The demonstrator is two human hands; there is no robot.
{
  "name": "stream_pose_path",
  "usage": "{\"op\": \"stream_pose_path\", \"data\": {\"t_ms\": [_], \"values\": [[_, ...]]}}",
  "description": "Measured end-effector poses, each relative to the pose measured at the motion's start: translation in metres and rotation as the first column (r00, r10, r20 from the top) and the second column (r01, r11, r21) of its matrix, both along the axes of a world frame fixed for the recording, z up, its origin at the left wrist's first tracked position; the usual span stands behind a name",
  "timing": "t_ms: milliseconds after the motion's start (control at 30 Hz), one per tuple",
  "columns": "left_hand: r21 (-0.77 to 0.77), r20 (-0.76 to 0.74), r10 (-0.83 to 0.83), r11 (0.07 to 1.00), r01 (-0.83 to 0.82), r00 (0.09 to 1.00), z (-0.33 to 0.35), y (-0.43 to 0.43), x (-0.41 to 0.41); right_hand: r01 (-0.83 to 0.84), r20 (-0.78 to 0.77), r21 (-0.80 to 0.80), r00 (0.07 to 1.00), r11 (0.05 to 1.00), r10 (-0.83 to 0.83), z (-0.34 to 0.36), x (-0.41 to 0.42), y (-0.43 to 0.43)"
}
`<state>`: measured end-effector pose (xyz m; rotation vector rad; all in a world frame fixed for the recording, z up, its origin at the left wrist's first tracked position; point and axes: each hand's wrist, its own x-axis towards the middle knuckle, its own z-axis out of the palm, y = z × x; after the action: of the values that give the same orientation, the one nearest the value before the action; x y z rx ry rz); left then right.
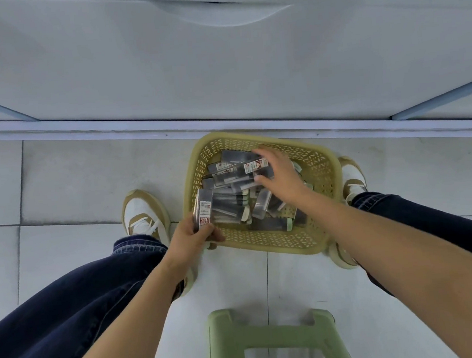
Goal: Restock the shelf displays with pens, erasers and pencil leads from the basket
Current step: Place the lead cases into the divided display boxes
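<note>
1. The yellow basket (267, 243) sits on the tiled floor (85, 179) between your shoes, just before the white shelf base (218, 65).
2. Your left hand (191, 240) has its grip closed around a stack of clear packs (203, 210) at the basket's left rim.
3. Your right hand (278, 171) pinches one labelled pack (242, 171) above the pile inside the basket.
4. A green stool (273, 339) stands nearest you.
</note>
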<state>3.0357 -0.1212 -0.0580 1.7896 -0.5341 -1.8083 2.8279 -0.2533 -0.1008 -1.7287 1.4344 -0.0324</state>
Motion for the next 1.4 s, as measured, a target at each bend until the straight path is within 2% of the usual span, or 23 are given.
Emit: {"op": "stream_pose_path", "data": {"t_ms": [100, 200, 367, 467, 633, 733, 800, 967, 1067, 1133, 1233, 1400], "values": [[-0.004, 0.037, 0.014, 1.000, -0.013, 0.999, -0.003, 0.001, 0.007, -0.218, -0.244, 0.050, 0.944, 0.975, 0.223, -0.021, 0.003, -0.006], [0.017, 0.035, 0.009, 1.000, -0.009, 0.999, -0.006, 0.005, 0.007, -0.241, -0.410, 0.066, 0.878, 0.968, 0.247, -0.037, 0.000, 0.007], [0.024, 0.043, -0.009, 1.000, 0.008, 0.999, -0.010, 0.007, 0.006, -0.069, -0.362, 0.030, 0.929, 0.997, 0.076, -0.047, -0.008, 0.019], [0.035, 0.024, 0.021, 0.999, -0.022, 0.999, -0.009, 0.005, 0.002, -0.074, -0.354, 0.112, 0.929, 0.991, 0.109, -0.043, -0.010, 0.019], [0.052, -0.025, 0.099, 0.994, -0.097, 0.995, 0.000, -0.004, -0.004, 0.063, -0.082, 0.299, 0.996, 0.952, -0.040, -0.014, -0.012, 0.016], [0.040, 0.047, 0.057, 0.997, -0.059, 0.997, 0.009, -0.011, -0.011, 0.109, 0.089, 0.450, 0.982, 0.886, -0.166, 0.017, -0.008, 0.018], [0.010, 0.028, 0.039, 0.999, -0.039, 0.999, 0.022, -0.014, -0.020, 0.144, 0.158, 0.503, 0.954, 0.852, -0.255, 0.041, -0.003, 0.022], [-0.134, -0.043, -0.015, 0.991, 0.009, 0.999, 0.073, -0.016, -0.049, 0.190, 0.278, 0.429, 0.902, 0.883, -0.329, 0.104, 0.001, 0.031], [-0.194, 0.012, 0.022, 0.981, -0.019, 1.000, 0.105, -0.017, -0.060, 0.247, 0.314, 0.357, 0.877, 0.901, -0.364, 0.142, -0.003, 0.038], [-0.199, 0.058, 0.044, 0.980, -0.031, 0.997, 0.128, -0.018, -0.062, 0.346, 0.291, 0.237, 0.867, 0.908, -0.406, 0.168, -0.009, 0.037], [-0.222, 0.122, 0.011, 0.975, 0.017, 0.993, 0.165, -0.017, -0.064, 0.500, 0.407, 0.194, 0.742, 0.844, -0.533, 0.209, -0.022, 0.030], [-0.340, 0.131, -0.007, 0.939, 0.051, 0.991, 0.230, -0.020, -0.075, 0.480, 0.568, 0.222, 0.643, 0.849, -0.513, 0.274, -0.040, 0.031]]}}
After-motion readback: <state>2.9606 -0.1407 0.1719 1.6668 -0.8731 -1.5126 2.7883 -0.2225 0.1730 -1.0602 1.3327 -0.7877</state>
